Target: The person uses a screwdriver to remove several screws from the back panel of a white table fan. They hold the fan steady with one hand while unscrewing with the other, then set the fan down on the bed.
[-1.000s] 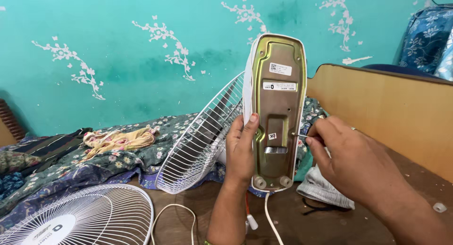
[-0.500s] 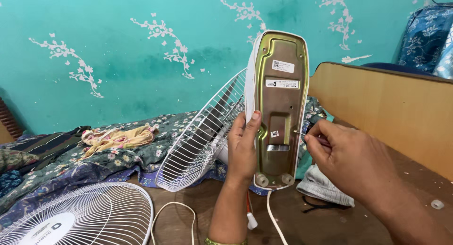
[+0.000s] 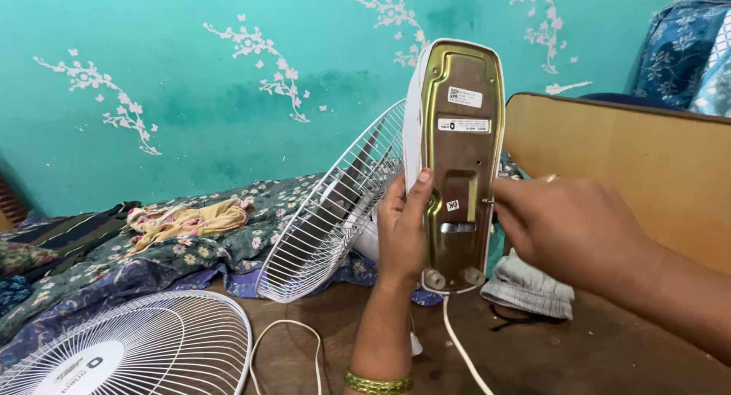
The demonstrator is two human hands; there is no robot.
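Your left hand [image 3: 402,231] still grips the upright white fan base with its brass-coloured metal underside plate [image 3: 459,167], while your right hand [image 3: 567,227], fingers closed on a small tool, has moved onto the plate's right edge.

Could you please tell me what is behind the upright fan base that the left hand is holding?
Behind the fan base, a white wire grille leans, with the turquoise wall beyond. The base and left hand cover what the grille attaches to.

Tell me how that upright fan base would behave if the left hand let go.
The fan base stands on its narrow end, so it would probably tip. Its brass-coloured metal plate suggests it is stiff and fairly heavy for its size. The left hand grips one edge and the right hand touches the other, likely steadying it.
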